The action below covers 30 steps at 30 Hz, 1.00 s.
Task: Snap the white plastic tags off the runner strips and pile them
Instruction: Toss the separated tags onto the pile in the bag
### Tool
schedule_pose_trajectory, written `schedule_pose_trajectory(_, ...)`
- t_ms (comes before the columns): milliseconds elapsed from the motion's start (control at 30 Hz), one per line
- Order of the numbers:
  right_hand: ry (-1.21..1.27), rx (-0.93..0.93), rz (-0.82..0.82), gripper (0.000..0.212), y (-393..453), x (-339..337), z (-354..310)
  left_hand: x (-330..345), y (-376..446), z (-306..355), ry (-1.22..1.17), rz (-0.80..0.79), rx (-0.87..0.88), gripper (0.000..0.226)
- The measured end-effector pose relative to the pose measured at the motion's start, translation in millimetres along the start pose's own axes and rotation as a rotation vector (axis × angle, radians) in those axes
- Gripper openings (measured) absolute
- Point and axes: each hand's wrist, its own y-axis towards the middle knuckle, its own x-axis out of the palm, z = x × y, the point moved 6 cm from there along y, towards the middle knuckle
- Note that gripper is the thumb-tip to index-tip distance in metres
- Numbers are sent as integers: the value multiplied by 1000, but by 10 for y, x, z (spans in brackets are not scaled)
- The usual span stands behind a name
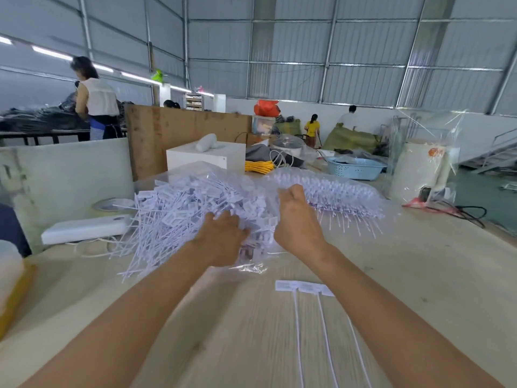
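Our left hand [221, 236] presses spread fingers into the spiky white tag pile [179, 214]; our right hand [296, 219] pinches crinkly clear bag [279, 189].

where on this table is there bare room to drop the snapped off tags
Bare table lies right of the right hand, between the bagged runner strips and the near edge. A second patch sits near left, below the loose tag pile. Crowded: the middle, with the pile, the bag and three tags lying between the forearms.
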Motion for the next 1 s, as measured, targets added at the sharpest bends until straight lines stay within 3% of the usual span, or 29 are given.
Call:
schedule_pose_trajectory(100,9,-21,-56,48,-25,12,49,-315,-187,-114,-74,-39,-111,43)
schedule_pose_trajectory(200,61,-37,-90,42,-85,-13,158,-720,-420,84,-46,31,-118,35)
schedule_pose_trajectory(267,113,-72,-108,38,-171,-81,256,-963,-585,367,-155,115,-7,34)
schedule_pose_trajectory(333,213,-153,-127,28,-313,-185,339,-1104,-709,672,-432,165,177,27)
schedule_pose_trajectory(400,312,-179,-140,19,-501,-300,538,-1114,-736,991,-674,84,360,28)
schedule_pose_trajectory(500,293,-73,-173,14,-749,-410,1034,-991,-588,1369,-734,0,497,19)
schedule_pose_trajectory(700,178,252,-188,21,-1162,-393,1964,-787,-7,1837,-651,10,451,25)
schedule_pose_trajectory(800,221,285,-177,22,-1234,-354,2068,-720,209,1955,-617,-35,380,36)
schedule_pose_trajectory(867,313,307,-190,24,-1244,-342,2070,-679,286,2022,-712,-76,360,29)
schedule_pose_trajectory(1000,430,246,-279,14,-1242,-271,1983,-703,279,2113,-921,58,375,10)
